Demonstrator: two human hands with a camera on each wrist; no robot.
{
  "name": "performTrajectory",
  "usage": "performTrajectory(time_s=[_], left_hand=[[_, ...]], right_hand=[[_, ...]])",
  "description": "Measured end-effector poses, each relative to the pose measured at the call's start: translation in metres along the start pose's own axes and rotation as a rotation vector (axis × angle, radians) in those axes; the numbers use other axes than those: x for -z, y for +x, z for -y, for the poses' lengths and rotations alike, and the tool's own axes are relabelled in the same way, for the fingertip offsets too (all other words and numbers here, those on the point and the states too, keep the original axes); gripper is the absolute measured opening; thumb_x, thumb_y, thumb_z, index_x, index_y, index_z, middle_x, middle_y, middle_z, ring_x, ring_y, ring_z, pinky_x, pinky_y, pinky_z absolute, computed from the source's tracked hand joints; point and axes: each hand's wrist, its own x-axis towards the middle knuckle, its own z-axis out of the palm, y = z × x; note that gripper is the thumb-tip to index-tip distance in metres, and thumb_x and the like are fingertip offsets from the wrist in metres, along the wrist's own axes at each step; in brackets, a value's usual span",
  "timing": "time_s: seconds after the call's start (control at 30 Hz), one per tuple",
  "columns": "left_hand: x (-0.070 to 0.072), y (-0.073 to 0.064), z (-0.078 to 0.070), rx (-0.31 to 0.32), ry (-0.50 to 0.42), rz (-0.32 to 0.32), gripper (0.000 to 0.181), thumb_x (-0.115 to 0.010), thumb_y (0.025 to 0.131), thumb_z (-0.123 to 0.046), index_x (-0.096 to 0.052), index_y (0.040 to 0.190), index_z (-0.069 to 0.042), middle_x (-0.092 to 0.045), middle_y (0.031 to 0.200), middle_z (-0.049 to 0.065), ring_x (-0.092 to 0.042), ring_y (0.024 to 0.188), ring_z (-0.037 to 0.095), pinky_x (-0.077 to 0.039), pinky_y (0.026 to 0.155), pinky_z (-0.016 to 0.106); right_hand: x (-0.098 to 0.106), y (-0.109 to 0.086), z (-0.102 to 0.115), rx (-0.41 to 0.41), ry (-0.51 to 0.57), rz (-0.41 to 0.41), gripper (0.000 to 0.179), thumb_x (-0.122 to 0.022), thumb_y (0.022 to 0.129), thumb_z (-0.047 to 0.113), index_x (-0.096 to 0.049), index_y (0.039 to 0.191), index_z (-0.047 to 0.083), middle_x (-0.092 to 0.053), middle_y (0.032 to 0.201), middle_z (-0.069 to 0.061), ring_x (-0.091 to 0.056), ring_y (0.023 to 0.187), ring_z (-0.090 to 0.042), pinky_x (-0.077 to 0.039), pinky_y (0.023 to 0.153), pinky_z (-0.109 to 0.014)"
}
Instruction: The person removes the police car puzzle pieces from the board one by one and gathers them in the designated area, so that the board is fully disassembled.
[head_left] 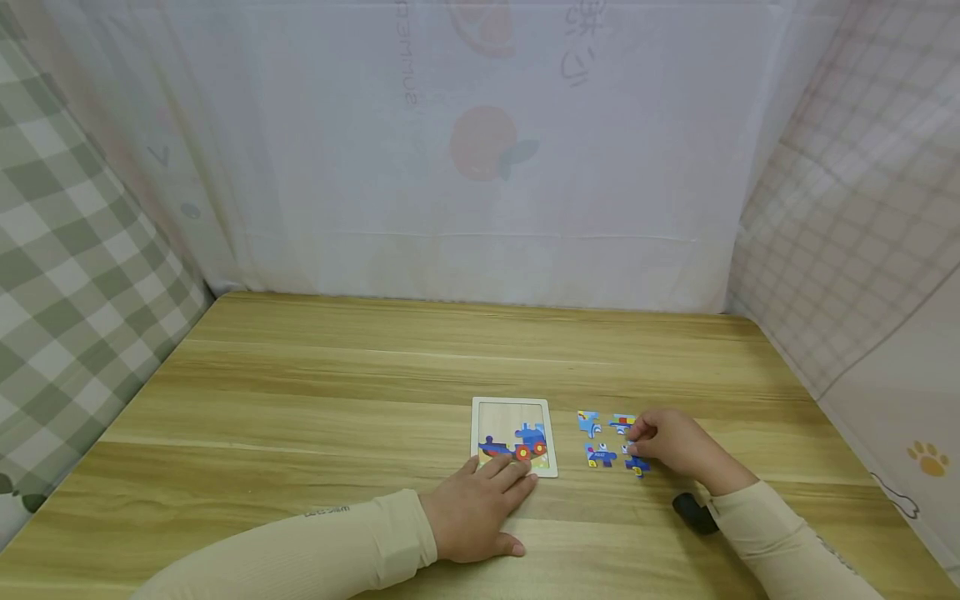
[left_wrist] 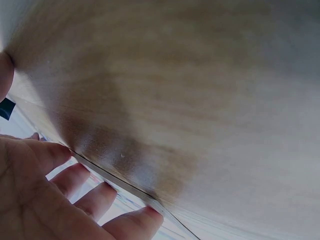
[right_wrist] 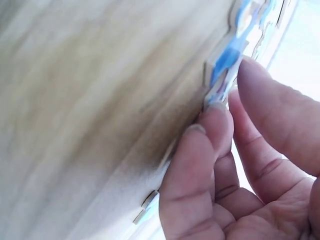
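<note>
A square jigsaw puzzle board (head_left: 552,450) with a pale frame lies on the table, its lower part filled with a picture of a blue vehicle with red and yellow wheels. My left hand (head_left: 474,508) rests across its near edge, fingers spread and fairly straight; the left wrist view shows the fingertips (left_wrist: 152,214) on the frame's rim. To the right of the board, my right hand (head_left: 675,446) pinches a blue puzzle piece (head_left: 639,467) between thumb and fingers. In the right wrist view the fingers partly hide that piece (right_wrist: 218,92).
Beside the right hand lie more loose pieces: a light-blue one (head_left: 588,422), a blue one with a red part (head_left: 621,422) and a dark-blue one (head_left: 600,455). A black object (head_left: 695,513) sits under the right wrist. Cloth walls (head_left: 480,250) border the wooden table (head_left: 337,375).
</note>
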Motion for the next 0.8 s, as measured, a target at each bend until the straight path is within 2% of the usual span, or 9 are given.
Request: performTrajectory(time_s=[0.43,0.63,0.8], left_hand=[[-0.001,0.000,0.000,-0.005,0.010,-0.007,0.075,-0.051,0.089,-0.064,-0.040,0.148,-0.020,-0.037,0.150,-0.004,-0.033,0.139,0.017,-0.041,0.102,0.045],[0.000,0.000,0.000,-0.005,0.007,-0.003,0.075,-0.051,0.089,-0.064,-0.039,0.148,-0.020,-0.036,0.150,-0.004,-0.033,0.139,0.017,-0.041,0.102,0.045],[0.000,0.000,0.000,-0.003,0.009,-0.008,0.075,-0.052,0.089,-0.064,-0.040,0.148,-0.020,-0.037,0.150,-0.004,-0.033,0.139,0.017,-0.041,0.103,0.045]], right_hand=[[0.002,0.001,0.004,-0.008,0.021,0.029,0.006,-0.071,0.083,0.004,-0.066,0.085,0.001,-0.061,0.078,-0.001,-0.052,0.073,-0.015,-0.044,0.067,-0.032],[0.004,0.004,0.009,-0.007,0.023,-0.010,0.008,-0.069,0.086,0.007,-0.066,0.091,0.001,-0.062,0.083,-0.003,-0.054,0.077,-0.017,-0.046,0.069,-0.033],[0.003,0.008,0.017,0.044,0.016,-0.033,0.016,-0.070,0.086,0.010,-0.066,0.098,-0.001,-0.062,0.089,-0.004,-0.056,0.081,-0.018,-0.047,0.070,-0.034]])
